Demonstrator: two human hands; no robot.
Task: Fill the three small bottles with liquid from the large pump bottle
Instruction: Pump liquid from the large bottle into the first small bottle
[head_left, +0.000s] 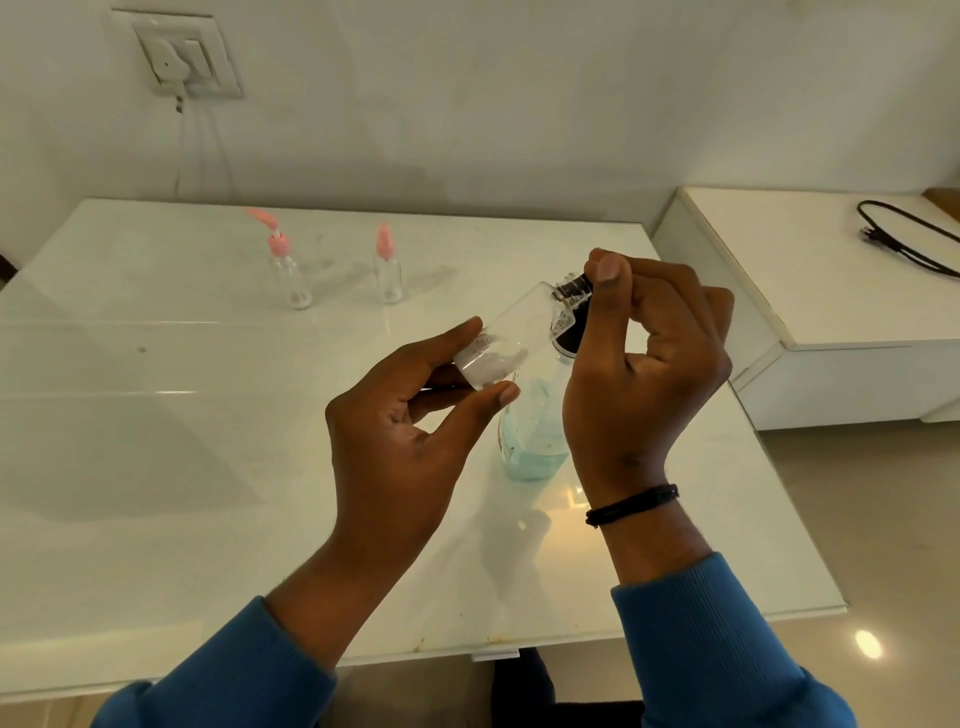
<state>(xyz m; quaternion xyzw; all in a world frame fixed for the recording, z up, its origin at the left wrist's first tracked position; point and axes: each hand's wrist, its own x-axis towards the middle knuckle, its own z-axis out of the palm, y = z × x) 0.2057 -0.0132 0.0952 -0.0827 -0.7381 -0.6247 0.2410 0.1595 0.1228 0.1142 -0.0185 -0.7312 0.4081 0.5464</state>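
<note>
Left hand (410, 410) pinching base of tilted small bottle (511, 332), thumb and fingertips around clear wall. Right hand (644, 353) curled on dark cap (571, 291) at bottle neck, thumb on top; looks like unscrewing or screwing, cannot tell which. Some white residue or liquid in lower end; fill level unclear.

Pump bottle (530, 441) standing on table (156, 415) directly under hands, roughly 5 o'clock of table centre, blue liquid low in it. Pump head hidden behind right hand.

Two more small bottles, pink tops: left one (291, 270) at 11 o'clock, right one (388, 265) at 12 o'clock, well apart from each other, upright, apparently empty.

Handling, judged: small bottles light, thin clear plastic, stiff enough but squeezable; slippery if wet. Best grip mid-body or base with one hand, cap with other. Easy to topple when empty; steady each while pumping. Pump bottle heavier, stable base; press from top, hold body.

Room: wide open table to 9 o'clock and toward near edge at 6. Right table edge close at 3 o'clock, gap then white cabinet (831, 291) with black cable (904, 239). Keep bottles off right edge. Wall socket (182, 52) and cord at far 11, out of reach zone.
</note>
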